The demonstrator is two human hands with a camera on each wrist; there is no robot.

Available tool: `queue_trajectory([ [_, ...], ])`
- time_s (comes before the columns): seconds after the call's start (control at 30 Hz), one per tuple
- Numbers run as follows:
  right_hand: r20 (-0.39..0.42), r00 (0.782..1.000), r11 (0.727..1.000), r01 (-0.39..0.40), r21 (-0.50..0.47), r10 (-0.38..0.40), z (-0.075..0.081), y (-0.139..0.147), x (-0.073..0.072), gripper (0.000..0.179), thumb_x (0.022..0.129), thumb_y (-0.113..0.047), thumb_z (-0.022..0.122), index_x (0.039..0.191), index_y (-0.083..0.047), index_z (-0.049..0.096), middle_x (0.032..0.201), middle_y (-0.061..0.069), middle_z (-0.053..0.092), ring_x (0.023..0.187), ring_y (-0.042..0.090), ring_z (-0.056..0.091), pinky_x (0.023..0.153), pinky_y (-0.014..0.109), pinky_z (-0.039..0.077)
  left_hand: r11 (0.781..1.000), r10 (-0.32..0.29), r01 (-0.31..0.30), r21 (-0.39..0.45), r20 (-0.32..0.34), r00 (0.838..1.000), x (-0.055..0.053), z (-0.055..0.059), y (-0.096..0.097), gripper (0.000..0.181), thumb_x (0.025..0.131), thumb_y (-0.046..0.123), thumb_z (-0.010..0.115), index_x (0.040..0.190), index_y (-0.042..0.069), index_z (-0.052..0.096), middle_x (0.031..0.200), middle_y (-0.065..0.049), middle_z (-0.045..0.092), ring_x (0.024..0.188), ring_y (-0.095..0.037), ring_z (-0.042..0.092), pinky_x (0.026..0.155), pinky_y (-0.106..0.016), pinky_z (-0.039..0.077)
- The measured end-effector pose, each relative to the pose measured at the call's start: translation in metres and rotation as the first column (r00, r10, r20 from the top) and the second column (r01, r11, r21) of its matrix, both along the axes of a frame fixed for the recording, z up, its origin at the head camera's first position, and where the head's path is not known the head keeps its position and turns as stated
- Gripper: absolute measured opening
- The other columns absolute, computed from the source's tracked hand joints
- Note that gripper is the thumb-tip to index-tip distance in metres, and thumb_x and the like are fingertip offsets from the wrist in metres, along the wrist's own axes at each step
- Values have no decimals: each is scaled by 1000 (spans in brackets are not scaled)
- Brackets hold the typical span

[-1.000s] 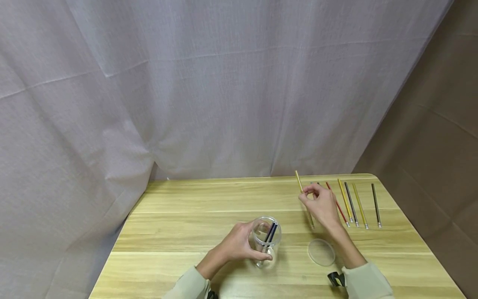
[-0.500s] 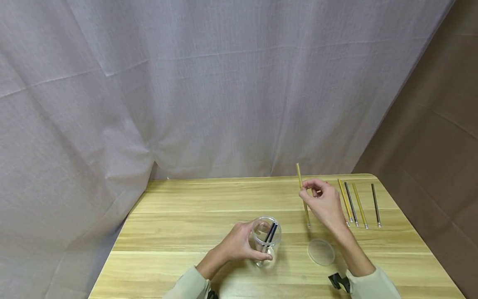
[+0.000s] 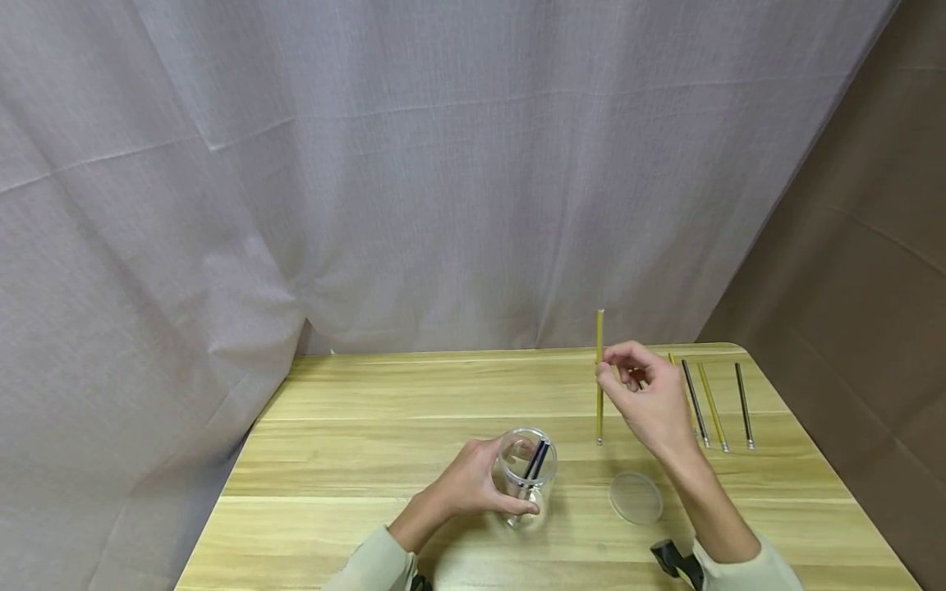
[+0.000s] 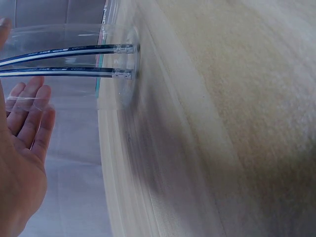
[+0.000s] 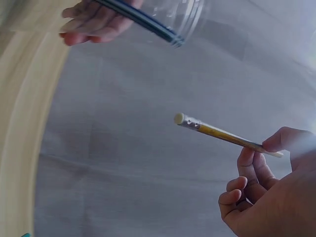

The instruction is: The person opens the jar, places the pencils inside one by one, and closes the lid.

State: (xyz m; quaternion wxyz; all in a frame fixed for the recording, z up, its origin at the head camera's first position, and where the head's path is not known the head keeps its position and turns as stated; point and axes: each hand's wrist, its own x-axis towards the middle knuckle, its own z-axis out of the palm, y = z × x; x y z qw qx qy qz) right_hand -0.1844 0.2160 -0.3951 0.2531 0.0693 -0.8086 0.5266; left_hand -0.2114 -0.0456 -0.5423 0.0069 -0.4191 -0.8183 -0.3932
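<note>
In the head view my left hand (image 3: 467, 480) grips a clear plastic jar (image 3: 549, 474) standing open-topped on the table. Two dark blue pencils (image 3: 537, 461) lean inside it; the left wrist view shows their metal-banded ends at the jar's base. To the right, my right hand (image 3: 654, 406) pinches a yellow pencil (image 3: 599, 414) between thumb and fingers. That pencil is held upright above the table, apart from the jar. Its eraser (image 5: 178, 118) end points down toward the tabletop, as the head view shows. The other fingers of the right hand are curled loosely.
A round clear lid (image 3: 636, 498) lies flat right of the jar. Farther right are a dark pencil (image 3: 696, 404), a yellow pencil (image 3: 713, 408) and a black pencil (image 3: 744, 406); another yellow one is partly behind my right hand. A grey curtain (image 3: 458, 205) hangs behind the table.
My right hand has lifted the yellow pencil off the table, shifted slightly right and turned the pencil from slanted to upright. It now covers the red pencil. Left hand and jar stay put.
</note>
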Motion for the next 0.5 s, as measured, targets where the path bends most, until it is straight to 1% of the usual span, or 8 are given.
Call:
queue_trajectory([
  [0.13,-44,999,1000,-4,-7,4,9,-4,7,9,91,2,75,96,-5,75,76,2,56,69,13,49,59,21,40,1000,1,-1,3,-2,1000,0,0,0,81,72,45,99,139,23,60,123,8,75,109,-4,69,101,-28,54],
  [0.23,-56,998,1000,-9,-7,8,14,-6,11,8,92,2,75,96,-6,74,77,3,57,70,13,50,61,21,41,1000,2,-2,7,-1,1000,1,1,0,81,72,44,99,139,24,60,123,8,75,109,-4,69,101,-28,54],
  [0.4,-68,997,999,-40,-27,38,20,-11,18,8,93,4,73,97,-2,73,79,3,58,73,14,50,66,22,42,1000,5,-5,7,-9,1000,1,0,1,80,72,43,99,139,24,59,123,8,75,109,-3,69,100,-26,54],
  [0.5,-91,994,997,-58,-45,54,24,-14,20,9,92,7,73,96,-1,72,79,3,59,72,14,50,65,22,42,1000,9,-9,7,-5,1000,1,0,1,80,72,43,99,139,24,59,123,8,75,109,-4,69,100,-26,54],
])
